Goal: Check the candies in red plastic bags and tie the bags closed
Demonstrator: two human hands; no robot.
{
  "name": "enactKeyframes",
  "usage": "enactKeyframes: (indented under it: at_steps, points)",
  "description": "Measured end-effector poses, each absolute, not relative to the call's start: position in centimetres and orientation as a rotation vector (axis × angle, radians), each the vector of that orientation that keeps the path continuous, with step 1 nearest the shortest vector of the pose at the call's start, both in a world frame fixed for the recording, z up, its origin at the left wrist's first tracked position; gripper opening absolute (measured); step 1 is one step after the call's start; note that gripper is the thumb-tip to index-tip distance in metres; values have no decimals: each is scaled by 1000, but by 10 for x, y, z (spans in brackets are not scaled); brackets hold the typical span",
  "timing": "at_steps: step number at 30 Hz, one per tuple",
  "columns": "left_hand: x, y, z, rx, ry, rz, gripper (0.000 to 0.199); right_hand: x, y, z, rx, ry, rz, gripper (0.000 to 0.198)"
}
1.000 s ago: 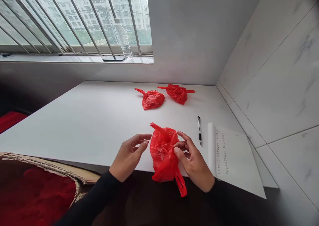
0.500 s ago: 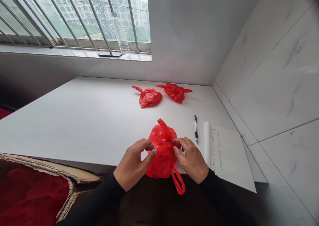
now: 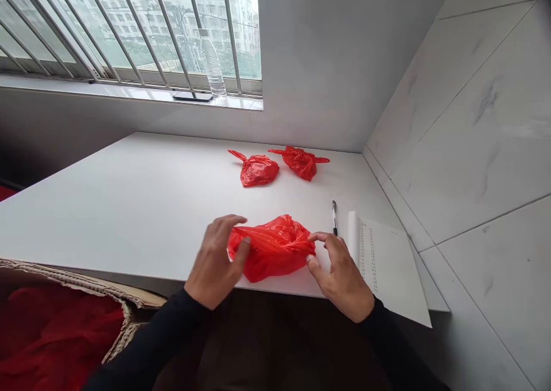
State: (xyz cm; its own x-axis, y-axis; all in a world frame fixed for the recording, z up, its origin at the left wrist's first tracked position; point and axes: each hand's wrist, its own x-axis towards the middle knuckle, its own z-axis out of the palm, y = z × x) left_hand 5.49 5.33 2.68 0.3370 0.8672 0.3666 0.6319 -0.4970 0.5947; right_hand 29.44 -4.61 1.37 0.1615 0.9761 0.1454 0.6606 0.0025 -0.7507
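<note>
A crumpled red plastic bag lies at the table's front edge, spread sideways between my two hands. At its left end is my left hand, thumb and fingers apart, with the thumb over the plastic. My right hand is at the other end; its index finger and thumb are apart on either side of the bag's edge, touching or nearly touching it. What the bag contains is hidden. Farther back sit two more red bags, a knotted left one and a knotted right one.
Right of the bag lie a pen and a notebook with written columns. A cardboard box holding red material stands at lower left. On the windowsill are a clear bottle and a dark phone-like slab.
The bag has gone from gathered and upright, handles showing, to spread out sideways. My hands have moved apart, and their fingers have opened from the plastic. The view has shifted slightly.
</note>
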Motion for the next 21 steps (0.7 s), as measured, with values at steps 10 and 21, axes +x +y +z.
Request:
enactKeyframes:
  at_steps: [10, 21]
  points:
    - [58, 49, 32, 2408, 1330, 1030, 17, 299, -43, 17, -1634, -1201, 633, 19]
    - [76, 19, 48, 2364, 1298, 809, 33, 291, -50, 27, -1614, -1345, 783, 31]
